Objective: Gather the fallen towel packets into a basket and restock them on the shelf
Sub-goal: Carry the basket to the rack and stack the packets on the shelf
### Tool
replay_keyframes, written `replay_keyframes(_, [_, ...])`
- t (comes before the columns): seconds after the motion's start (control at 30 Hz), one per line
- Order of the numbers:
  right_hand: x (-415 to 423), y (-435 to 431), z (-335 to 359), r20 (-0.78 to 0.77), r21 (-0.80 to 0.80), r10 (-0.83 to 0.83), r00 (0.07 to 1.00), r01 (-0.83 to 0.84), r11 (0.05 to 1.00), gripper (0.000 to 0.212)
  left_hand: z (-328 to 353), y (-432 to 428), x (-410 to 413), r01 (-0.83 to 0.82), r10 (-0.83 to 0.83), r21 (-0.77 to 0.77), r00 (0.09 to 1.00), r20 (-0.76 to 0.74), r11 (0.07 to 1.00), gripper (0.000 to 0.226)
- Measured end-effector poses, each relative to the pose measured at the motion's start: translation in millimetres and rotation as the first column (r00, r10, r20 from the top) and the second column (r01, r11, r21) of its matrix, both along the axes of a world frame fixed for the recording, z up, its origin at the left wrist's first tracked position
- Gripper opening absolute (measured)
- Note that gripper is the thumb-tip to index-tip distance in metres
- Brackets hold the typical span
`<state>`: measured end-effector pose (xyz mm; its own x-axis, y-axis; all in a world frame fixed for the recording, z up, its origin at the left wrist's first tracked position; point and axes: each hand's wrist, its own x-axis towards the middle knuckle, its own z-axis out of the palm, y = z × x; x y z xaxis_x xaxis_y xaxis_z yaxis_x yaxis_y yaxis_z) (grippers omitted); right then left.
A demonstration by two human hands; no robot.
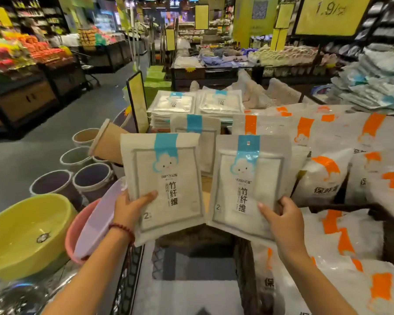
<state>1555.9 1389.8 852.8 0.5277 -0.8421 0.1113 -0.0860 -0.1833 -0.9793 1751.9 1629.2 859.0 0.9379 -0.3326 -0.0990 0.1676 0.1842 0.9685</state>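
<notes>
Gripping a flat white towel packet with a blue cloud label (166,178) by its lower left edge, the left hand (132,208) holds it upright, thumb across the front. The right hand (282,217) grasps a second matching white-and-blue towel packet (243,183) at its lower right corner. Both hang side by side, nearly touching, above the black mesh basket (129,276). Behind them lie stacks of like packets (175,103), beside white bags with orange marks (328,176). A yellow plastic basin (27,235) sits left.

towel packets (162,185): glossy plastic film; basin (21,237): smooth plastic; basket (127,283): mesh
</notes>
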Motion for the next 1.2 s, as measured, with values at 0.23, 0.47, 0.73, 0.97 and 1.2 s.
replay_keyframes(0.23, [54.3, 9.4, -3.2, -0.147, -0.098, -0.167, 0.975, 0.153, 0.983, 0.009, -12.4, -61.7, 116.9, 0.127, -0.128, 0.042, 0.992, 0.011, 0.991, 0.037])
replay_keyframes(0.47, [82.6, 12.7, -17.1, -0.315, -0.154, -0.265, 0.911, 0.226, 0.962, 0.021, -44.3, -133.9, 195.2, 0.217, -0.256, 0.176, 0.935, 0.247, 0.960, 0.033])
replay_keyframes(0.73, [97.1, 16.4, -25.8, -0.380, -0.040, -0.227, 0.897, 0.229, 0.973, 0.012, -100.0, -173.1, 206.4, 0.114, -0.151, 0.291, 0.983, 0.106, 0.950, 0.051])
replay_keyframes(0.97, [98.0, 16.1, -28.7, -0.387, -0.062, -0.229, 0.893, 0.223, 0.973, 0.014, -107.8, -172.0, 197.9, 0.121, -0.208, 0.376, 0.957, 0.200, 0.919, 0.068])
replay_keyframes(1.2, [99.9, 17.5, -34.1, -0.349, -0.067, -0.265, 0.899, 0.258, 0.964, 0.016, -95.8, -189.0, 216.8, 0.058, -0.230, 0.456, 0.915, 0.332, 0.888, 0.062])
